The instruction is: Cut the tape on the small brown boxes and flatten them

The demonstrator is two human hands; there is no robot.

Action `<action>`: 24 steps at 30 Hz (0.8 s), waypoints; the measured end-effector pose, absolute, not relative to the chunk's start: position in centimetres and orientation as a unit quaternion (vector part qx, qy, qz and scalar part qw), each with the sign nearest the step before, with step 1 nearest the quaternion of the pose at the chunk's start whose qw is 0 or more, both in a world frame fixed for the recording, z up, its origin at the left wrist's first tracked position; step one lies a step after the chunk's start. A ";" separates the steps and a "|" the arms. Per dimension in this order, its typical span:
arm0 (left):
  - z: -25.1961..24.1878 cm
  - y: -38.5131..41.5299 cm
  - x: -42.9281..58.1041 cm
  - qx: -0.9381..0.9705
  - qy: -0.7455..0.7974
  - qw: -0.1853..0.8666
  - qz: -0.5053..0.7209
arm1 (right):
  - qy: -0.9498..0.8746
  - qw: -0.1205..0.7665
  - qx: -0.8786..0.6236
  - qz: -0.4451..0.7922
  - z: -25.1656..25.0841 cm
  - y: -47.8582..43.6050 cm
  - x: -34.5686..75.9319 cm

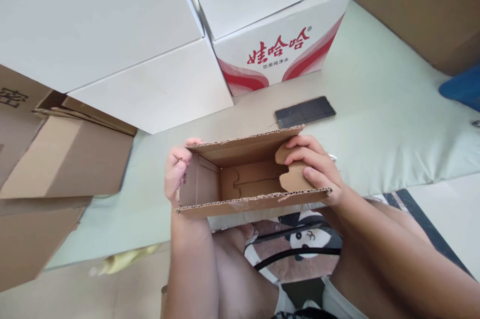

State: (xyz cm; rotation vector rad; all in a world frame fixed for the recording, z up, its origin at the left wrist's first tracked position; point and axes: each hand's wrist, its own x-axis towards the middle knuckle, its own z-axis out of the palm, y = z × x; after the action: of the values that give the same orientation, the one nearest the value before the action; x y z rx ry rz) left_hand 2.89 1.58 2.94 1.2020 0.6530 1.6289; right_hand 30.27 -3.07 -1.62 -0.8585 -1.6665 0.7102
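I hold a small brown corrugated cardboard box (240, 156) open towards me, above my lap. My left hand (175, 171) grips its left wall, fingers curled over the edge. My right hand (315, 164) clasps the right end, thumb and fingers pressing a curved side flap (290, 169) inward. Inside, the bottom flaps interlock.
A dark phone (304, 111) lies on the pale green mat (375, 109) just beyond the box. Large white cartons (112, 34), one with red print (281, 51), stand behind. Flattened brown cardboard (56, 169) lies left; a brown carton (423, 4) and a blue object (463, 86) sit right.
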 end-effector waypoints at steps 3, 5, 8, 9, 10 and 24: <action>3.0 1.5 2.8 0.502 0.279 0.486 0.659 | -0.701 0.535 -0.365 0.299 -1.6 -3.0 30.3; 2.9 1.5 2.5 0.515 0.283 0.488 0.645 | -0.703 0.527 -0.370 0.302 -1.6 -3.0 30.3; 2.7 1.5 2.1 0.526 0.292 0.487 0.634 | -0.701 0.530 -0.368 0.303 -1.8 -3.0 30.4; 2.5 1.5 1.9 0.528 0.301 0.481 0.632 | -0.706 0.530 -0.360 0.301 -1.9 -2.9 30.5; 2.3 1.5 1.7 0.531 0.312 0.472 0.631 | -0.719 0.523 -0.350 0.296 -1.9 -2.9 30.7; 1.9 1.9 1.4 0.556 0.330 0.446 0.619 | -0.791 0.473 -0.315 0.227 -1.6 -2.5 31.8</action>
State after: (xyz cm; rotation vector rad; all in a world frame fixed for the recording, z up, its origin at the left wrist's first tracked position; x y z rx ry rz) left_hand 1.37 1.88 1.92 1.3779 0.8166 1.5333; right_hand 31.75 -2.54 -1.57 -0.7714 -1.9347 0.5566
